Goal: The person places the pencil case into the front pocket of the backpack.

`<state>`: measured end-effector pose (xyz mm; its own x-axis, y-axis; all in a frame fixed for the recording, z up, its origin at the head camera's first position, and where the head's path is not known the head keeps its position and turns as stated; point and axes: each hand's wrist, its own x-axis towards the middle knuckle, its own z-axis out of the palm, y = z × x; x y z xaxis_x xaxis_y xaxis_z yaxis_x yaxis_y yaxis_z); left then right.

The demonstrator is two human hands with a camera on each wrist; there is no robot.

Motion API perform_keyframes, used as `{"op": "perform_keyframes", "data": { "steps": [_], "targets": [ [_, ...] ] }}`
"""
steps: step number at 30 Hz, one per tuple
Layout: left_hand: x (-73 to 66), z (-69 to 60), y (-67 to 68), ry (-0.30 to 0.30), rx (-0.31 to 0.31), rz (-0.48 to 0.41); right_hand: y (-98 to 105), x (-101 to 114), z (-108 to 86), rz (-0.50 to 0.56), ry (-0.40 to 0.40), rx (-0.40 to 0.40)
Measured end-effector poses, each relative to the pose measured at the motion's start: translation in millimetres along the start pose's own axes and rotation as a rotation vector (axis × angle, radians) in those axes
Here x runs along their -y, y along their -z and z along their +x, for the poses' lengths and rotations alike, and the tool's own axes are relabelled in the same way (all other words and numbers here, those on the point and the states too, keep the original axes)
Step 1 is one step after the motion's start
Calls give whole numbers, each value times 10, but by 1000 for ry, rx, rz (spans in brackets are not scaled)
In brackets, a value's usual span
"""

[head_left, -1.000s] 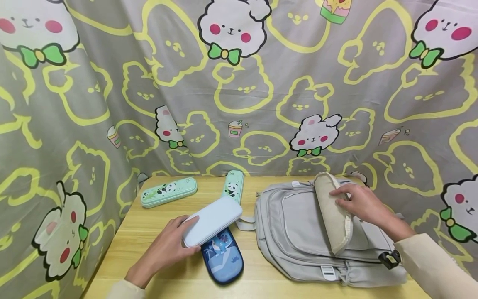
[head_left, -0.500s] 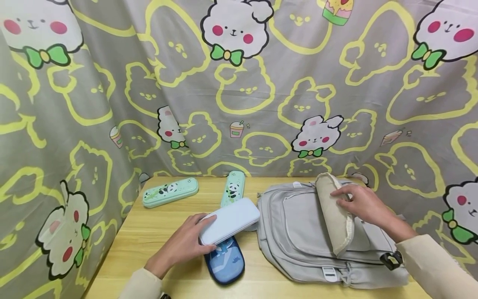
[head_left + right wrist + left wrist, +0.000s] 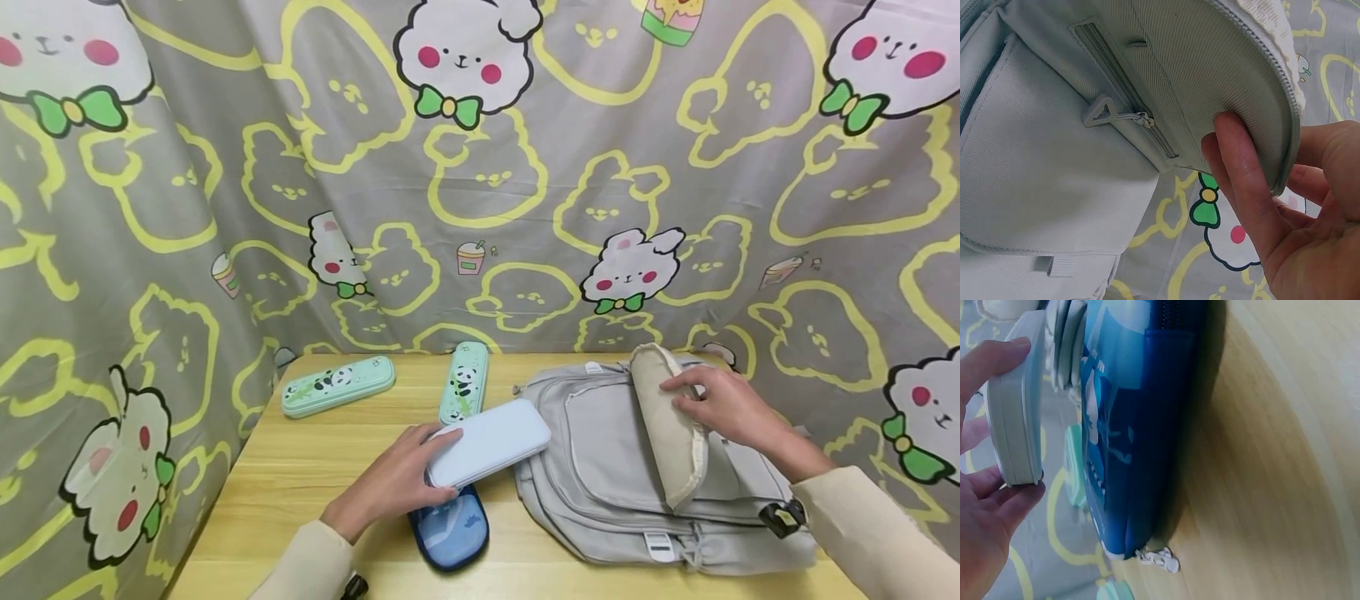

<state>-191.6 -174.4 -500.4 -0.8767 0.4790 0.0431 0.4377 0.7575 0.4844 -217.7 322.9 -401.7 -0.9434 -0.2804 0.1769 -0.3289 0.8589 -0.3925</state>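
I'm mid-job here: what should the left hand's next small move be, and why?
I'd probably move the pale case right, toward the lifted flap of the backpack. The left hand grips it clear of the blue case, its leading end overlaps the bag's edge in the head view, and the right hand holds the flap up.

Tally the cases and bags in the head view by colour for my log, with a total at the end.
Mint green panda cases: 2
White case, held in the left hand: 1
Blue case, partly hidden: 1
Grey backpack, its flap held by the right hand: 1
Total: 5
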Motion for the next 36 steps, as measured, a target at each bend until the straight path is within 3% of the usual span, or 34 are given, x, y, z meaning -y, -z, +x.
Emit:
{"op": "perform_keyframes", "data": {
  "steps": [9,20,36],
  "targets": [
    [-98,172,-53,-56,67,19,8,16,6,0,-26,29],
    [-283,374,-81,-124,92,63,44,24,13,9,-34,41],
    [-529,637,-274,-249,130,107,89,32,38,32,-62,67]
  ]
}}
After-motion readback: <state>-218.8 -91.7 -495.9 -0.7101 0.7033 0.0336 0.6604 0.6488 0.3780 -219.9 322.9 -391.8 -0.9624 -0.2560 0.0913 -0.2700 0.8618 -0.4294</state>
